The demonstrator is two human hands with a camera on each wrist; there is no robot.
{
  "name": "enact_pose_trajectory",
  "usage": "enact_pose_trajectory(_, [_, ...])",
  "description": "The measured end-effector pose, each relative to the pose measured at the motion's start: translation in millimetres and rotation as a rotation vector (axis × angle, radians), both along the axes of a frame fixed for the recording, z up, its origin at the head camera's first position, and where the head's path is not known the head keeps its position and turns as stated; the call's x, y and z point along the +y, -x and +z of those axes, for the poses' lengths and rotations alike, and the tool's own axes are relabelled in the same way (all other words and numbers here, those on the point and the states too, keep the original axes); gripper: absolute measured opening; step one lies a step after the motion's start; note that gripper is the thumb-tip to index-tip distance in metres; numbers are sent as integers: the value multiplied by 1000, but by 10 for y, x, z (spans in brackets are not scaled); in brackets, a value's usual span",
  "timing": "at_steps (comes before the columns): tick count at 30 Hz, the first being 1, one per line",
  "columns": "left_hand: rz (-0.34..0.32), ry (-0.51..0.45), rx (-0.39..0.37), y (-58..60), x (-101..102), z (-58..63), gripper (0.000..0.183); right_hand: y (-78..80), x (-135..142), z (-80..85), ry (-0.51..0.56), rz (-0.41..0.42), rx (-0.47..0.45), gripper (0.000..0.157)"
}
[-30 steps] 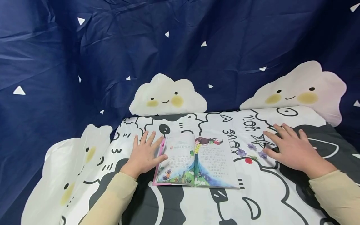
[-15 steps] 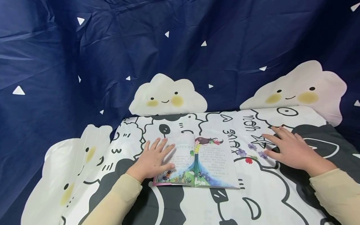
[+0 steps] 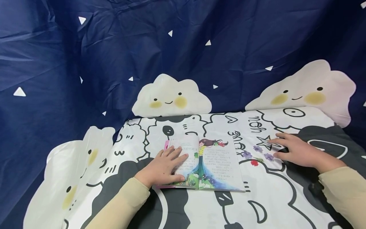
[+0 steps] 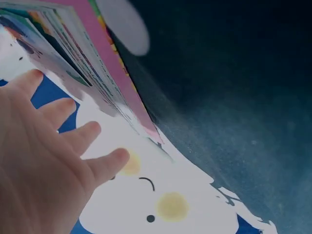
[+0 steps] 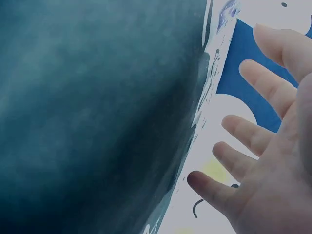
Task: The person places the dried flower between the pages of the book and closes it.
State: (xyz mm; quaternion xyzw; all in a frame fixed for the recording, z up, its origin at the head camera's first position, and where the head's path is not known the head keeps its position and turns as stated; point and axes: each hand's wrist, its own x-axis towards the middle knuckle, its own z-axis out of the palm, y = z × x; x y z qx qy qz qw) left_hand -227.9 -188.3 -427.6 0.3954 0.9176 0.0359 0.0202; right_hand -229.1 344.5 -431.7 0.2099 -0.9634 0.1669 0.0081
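"Where is the book?"

"Lying open, face up, on the patterned cloth. A dark-haired figure is painted on its right page, beside printed lines."

"And its cover?"

"A pink cover borders the page edges in the left wrist view."

"What about the left hand?"

"Over the left page, fingers spread, gripping nothing. Whether it touches the paper, I can't tell."

"The right hand?"

"Well apart from the left one, to the right of the book, fingers extended, nothing held. Near its fingertips are a drawn star and purple flowers, with a red flower close by."

"Sleeves?"

"Pale beige sleeves, both arms."

"Farther out?"

"A dark blue backdrop with white triangles and smiling clouds, two beyond the cloth's far edge, another at the left."
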Motion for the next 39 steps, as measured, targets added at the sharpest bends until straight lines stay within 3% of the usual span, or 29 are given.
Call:
enact_pose_trajectory(10, [-49,15,-33,-27,75,-3,89,57,-31,24,49,67,-53,30])
enact_pose_trajectory(19, [-40,-27,-117,-86,125,44,90,5,10,-12,87,57,-113,28])
enact_pose_trajectory(39, [-21,-1,-135,-90,116,43,95,80,23,-89,140,76,-112,27])
